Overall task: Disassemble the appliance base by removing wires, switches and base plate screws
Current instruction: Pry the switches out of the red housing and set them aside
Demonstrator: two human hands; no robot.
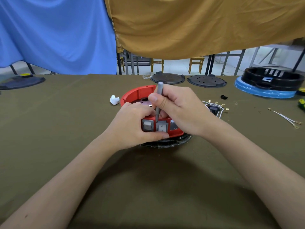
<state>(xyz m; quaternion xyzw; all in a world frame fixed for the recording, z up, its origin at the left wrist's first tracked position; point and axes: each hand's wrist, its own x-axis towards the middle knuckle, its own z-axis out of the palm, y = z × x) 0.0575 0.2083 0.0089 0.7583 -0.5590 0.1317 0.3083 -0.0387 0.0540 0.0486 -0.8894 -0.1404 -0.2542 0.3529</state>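
The red appliance base sits mid-table on the olive cloth, its face with 2 grey switches turned toward the person. The left hand grips that front edge, thumb curled under the switches, and the right hand pinches a grey screwdriver. The tool's long axis stands nearly upright, tip down at the right switch; I reckon a slip could jab the left thumb or crack the housing.
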